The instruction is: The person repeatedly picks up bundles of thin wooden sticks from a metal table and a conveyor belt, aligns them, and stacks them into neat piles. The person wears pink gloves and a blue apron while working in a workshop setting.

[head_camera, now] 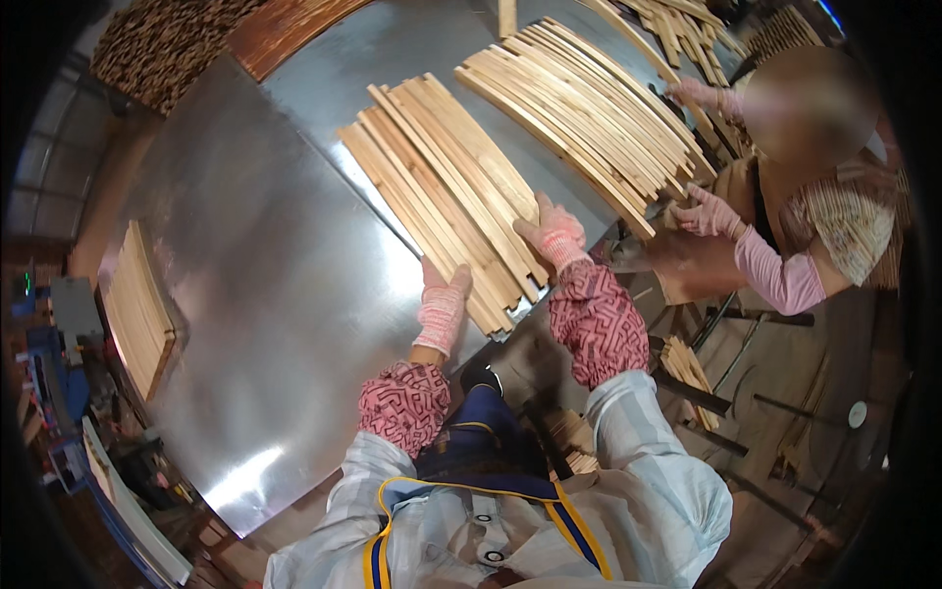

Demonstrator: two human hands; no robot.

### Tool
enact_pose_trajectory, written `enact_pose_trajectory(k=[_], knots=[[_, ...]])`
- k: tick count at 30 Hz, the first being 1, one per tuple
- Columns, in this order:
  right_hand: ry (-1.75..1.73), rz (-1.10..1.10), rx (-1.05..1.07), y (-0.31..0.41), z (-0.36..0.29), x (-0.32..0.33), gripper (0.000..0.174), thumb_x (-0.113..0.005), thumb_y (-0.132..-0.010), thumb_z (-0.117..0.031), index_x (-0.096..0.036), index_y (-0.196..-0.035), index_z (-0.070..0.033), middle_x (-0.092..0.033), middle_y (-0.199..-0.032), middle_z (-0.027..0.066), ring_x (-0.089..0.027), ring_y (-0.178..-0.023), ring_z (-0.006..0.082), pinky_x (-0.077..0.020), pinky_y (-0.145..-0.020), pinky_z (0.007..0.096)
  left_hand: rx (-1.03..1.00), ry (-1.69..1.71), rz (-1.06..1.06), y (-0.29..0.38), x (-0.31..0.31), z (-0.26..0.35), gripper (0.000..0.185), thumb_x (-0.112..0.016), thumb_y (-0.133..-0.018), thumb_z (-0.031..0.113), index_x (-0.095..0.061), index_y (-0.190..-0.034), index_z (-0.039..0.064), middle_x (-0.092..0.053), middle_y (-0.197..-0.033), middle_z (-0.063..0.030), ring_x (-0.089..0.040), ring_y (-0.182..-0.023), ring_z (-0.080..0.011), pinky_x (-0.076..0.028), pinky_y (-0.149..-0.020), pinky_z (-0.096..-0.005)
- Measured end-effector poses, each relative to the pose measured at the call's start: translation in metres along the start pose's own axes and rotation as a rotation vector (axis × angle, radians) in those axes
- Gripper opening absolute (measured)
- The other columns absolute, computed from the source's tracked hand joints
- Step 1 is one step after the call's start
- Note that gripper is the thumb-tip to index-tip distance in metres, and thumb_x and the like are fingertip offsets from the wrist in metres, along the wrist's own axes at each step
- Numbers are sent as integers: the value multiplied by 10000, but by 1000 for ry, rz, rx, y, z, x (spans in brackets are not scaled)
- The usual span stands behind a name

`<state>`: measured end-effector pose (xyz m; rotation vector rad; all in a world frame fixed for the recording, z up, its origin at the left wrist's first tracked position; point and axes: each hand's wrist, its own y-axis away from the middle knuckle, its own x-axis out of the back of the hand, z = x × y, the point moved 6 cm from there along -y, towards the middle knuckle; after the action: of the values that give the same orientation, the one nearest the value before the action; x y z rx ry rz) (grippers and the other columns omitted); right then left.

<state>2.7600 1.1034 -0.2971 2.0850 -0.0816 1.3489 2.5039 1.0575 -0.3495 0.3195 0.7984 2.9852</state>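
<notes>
Several pale wooden strips [449,199] lie side by side on a sheet-metal tabletop [287,294], their near ends uneven. My left hand [444,305], in a pink knit glove, presses against the left edge of this group near its lower end. At the right edge is my right hand [552,230], gloved alike, with its fingers at the outermost strip. The two hands hold the group between them. The undersides of the strips are hidden.
A second row of wooden strips [581,118] lies to the right, where a co-worker's gloved hand [708,211] touches its near end. A stack of boards [140,309] stands at the table's left edge. More strips [684,29] are piled at the top right.
</notes>
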Motion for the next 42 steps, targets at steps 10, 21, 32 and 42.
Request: enact_pose_trajectory(k=[10,21,32,42], knots=[[-112,24,71,146,-60,-109,781,-683,-825,-522,-489,-1448,-93,-616,-1307,215,-613,-1194,369,-496,-1003,439,-197,-247,74,63,143,-77,992,-723,-815,149,-131,-1593,-17,-459,-1481,-278,-487,-1336,-407,-377,-1139,-417],[-160,-91,215,427,-203,-287,672,-686,-811,-484,-569,-1361,-117,-672,-1194,180,-643,-1110,366,-517,-949,451,-28,-366,110,265,430,-244,1022,-718,-807,122,-87,-1604,15,-488,-1436,-272,-497,-1282,-413,-400,-1109,-436],[-424,-144,223,489,-208,-283,710,-759,-818,-407,-562,-1414,-75,-685,-1246,206,-666,-1145,329,-525,-972,401,-189,-897,166,294,477,-207,1133,-757,-814,499,-113,-1601,-1,-280,-1615,-259,-381,-1439,-410,-340,-1181,-437],[-950,105,280,579,-37,-360,479,-633,-1002,-336,-603,-1347,-6,-705,-1170,121,-670,-1029,192,-534,-903,332,-245,22,-442,346,280,-163,886,-691,-907,274,-182,-1613,107,-667,-991,-122,-641,-818,-218,-541,-757,-360]])
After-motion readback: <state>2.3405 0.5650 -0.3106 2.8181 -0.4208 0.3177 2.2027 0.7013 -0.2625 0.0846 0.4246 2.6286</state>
